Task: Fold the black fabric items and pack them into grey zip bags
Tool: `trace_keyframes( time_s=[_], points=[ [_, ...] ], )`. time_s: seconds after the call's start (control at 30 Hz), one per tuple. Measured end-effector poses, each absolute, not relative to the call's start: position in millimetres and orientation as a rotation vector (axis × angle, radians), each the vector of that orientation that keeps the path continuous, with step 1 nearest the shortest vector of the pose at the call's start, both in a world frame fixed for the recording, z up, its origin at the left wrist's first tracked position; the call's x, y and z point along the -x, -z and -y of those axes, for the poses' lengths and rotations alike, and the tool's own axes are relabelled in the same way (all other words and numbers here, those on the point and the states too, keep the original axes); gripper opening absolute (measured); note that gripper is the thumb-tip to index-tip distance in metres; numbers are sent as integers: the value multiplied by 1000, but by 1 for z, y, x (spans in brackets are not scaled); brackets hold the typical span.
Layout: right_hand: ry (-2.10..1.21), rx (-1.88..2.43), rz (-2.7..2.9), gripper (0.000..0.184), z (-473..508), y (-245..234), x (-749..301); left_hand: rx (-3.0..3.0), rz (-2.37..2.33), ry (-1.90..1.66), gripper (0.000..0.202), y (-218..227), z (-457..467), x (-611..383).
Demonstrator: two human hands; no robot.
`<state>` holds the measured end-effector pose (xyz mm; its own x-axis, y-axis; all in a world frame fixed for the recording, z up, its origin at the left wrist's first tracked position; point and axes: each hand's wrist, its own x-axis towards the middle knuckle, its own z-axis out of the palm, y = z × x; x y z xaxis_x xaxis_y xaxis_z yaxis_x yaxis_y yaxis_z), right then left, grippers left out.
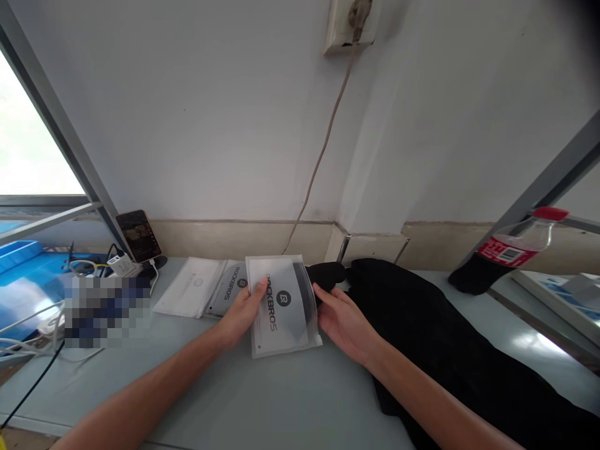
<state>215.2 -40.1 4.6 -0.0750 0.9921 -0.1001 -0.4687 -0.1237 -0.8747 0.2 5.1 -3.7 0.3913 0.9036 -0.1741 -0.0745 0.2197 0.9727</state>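
Frosted, see-through plastic makes up the pouch [284, 315] at the centre of the view, an upright oblong with a thin border, "ROCKBROS" running down its face in grey capitals beside a dark round emblem. Through its right part shows a curved grey-black shape, and a slider sits at its lower right corner.

Taking the pouch as the clock's centre, the left hand [241, 314] comes in from eight o'clock, clamped on the left edge with the thumb across the front. From four o'clock the right hand [347, 323] meets the opposite edge, fingers bent close together; whether they pinch plastic, cloth or both I cannot tell. Just beyond them, at two, is a rounded black piece [327, 272].

All this is above a smooth blue-grey tabletop [300, 406]. Two flat pouches, one whitish [190, 289] and one greyer [225, 297], lie at nine. Soft, matt black fabric [435, 350] spreads in folds from three towards four.

Further out, a phone [139, 236] leans at ten, and a red-capped bottle [506, 253] of dark liquid tilts between two and three. Behind rises a plain pale wall [225, 125], its socket [337, 28] and thin hanging cord [323, 147] between twelve and one.
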Motion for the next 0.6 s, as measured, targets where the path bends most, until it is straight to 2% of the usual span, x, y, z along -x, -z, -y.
trace_keyframes(
  time_s=[0.2,0.4,0.6],
  points=[
    [-1718,891,928,29,42,1,-218,-948,-998,-829,59,-6,-4,1],
    [-1550,882,1024,44,48,-6,-208,-926,-927,-794,57,-8,-2,1],
    [-1726,930,1084,32,49,-7,-216,-899,-893,-735,59,-2,-8,7]
  ],
)
